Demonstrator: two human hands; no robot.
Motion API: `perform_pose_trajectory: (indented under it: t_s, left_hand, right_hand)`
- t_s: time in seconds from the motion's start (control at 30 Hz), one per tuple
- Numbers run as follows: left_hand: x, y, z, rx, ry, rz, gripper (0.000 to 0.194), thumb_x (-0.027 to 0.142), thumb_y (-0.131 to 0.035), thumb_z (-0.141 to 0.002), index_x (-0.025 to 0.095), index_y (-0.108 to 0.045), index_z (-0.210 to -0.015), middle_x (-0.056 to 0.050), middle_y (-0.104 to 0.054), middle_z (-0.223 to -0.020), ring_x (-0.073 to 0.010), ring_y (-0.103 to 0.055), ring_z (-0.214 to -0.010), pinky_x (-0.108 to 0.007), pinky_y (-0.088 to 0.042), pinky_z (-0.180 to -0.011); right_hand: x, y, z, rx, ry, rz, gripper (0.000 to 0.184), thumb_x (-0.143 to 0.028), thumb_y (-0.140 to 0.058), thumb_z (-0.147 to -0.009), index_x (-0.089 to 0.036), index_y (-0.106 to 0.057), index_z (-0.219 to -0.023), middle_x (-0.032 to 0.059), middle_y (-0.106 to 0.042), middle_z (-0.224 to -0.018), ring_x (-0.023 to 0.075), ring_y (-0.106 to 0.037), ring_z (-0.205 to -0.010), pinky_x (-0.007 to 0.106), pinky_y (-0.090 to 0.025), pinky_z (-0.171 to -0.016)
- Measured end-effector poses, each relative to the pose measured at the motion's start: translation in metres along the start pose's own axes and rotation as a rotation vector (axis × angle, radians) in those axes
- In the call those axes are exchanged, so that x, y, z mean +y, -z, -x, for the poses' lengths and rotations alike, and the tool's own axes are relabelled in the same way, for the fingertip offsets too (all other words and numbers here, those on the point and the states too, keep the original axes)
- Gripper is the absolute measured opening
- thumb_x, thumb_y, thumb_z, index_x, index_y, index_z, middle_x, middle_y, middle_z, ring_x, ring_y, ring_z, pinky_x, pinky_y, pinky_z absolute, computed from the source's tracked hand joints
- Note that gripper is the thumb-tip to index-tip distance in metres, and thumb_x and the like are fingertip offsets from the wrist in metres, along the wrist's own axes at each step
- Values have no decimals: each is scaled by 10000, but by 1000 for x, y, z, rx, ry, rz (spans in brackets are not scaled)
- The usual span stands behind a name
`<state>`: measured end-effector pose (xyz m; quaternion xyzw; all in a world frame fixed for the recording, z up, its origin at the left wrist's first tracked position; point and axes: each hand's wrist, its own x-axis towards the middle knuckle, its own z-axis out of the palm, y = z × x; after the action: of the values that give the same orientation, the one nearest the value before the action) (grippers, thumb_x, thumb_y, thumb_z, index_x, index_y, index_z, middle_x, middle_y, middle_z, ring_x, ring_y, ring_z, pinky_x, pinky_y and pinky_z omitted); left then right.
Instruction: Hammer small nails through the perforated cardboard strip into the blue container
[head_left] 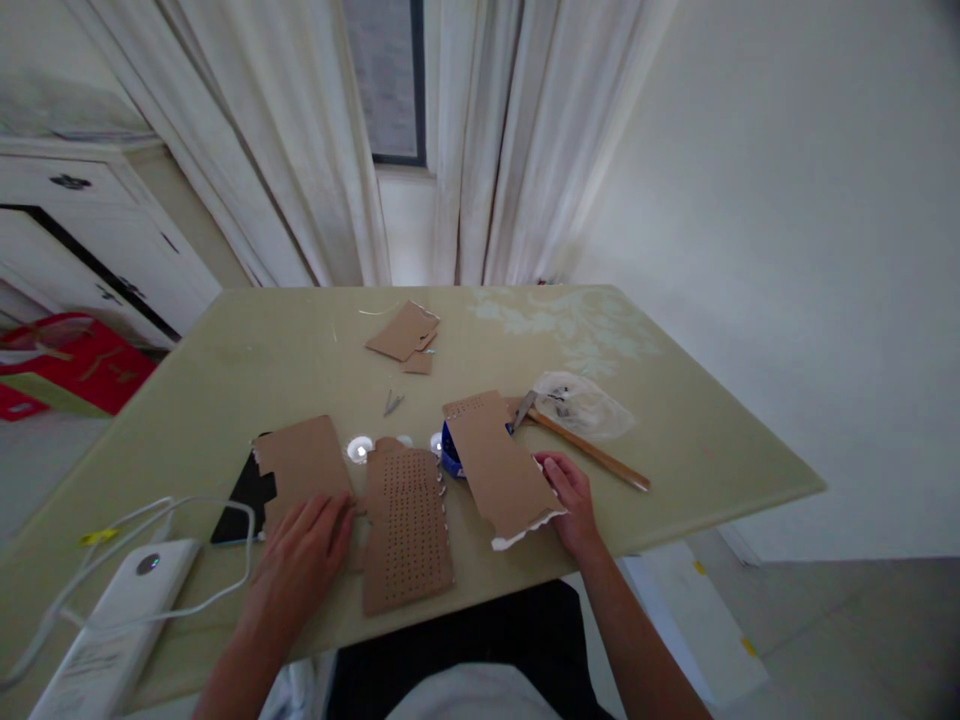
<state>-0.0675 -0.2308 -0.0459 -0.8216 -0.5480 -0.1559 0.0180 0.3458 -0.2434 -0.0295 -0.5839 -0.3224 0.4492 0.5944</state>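
Observation:
My right hand [570,498] grips the lower right edge of a torn piece of cardboard [506,465], which slants above the table with a few rows of small holes at its far end. Partly hidden behind it is a blue container [450,452]. My left hand [309,545] lies with fingers stretched out on the near edge of another cardboard sheet [304,455]. Between my hands rests a cardboard piece punched with many rows of holes [407,530]. A wooden-handled hammer [589,447] lies beyond my right hand, its head beside the held cardboard.
A clear plastic bag [592,408] with small dark items lies behind the hammer. Small metal pieces [392,404] and cardboard scraps [405,332] are farther back. A black flat object [244,500] sits under the left sheet. At left are a white device [120,630] and looping cable [251,545].

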Motion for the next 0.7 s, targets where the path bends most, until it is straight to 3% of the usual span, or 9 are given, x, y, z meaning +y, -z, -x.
perform_pose_trajectory:
  t_s: [0.17, 0.43, 0.7]
  left_hand:
    - [-7, -1, -2, -78, -41, -83, 370, 157, -454, -1049, 207, -762, -1248, -132, -769, -1173, -319, -682, -1053, -467, -543, -970]
    - [-18, 17, -12, -189, -47, -212, 551, -29, -397, -977, 164, -766, -1337, -149, -775, -1254, -313, -696, -1161, -455, -533, -1016]
    - [-27, 30, -20, -197, -117, -319, 468, -16, -437, -970, 172, -822, -1159, -154, -788, -1187, -333, -722, -1102, -485, -552, -959]
  right_hand:
    - [-1, 0, 0, 2, -3, -3, 509, -672, -845, -793, -190, -804, -951, 66, -774, -891, 194, -654, -784, 305, -491, -723]
    - [4, 4, -1, -3, 7, 3, 474, -648, -831, -827, -198, -808, -973, 63, -780, -928, 199, -671, -830, 302, -505, -752]
    - [7, 5, -2, 4, 14, 11, 465, -638, -828, -835, -196, -806, -979, 64, -777, -936, 198, -669, -834, 303, -511, -758]
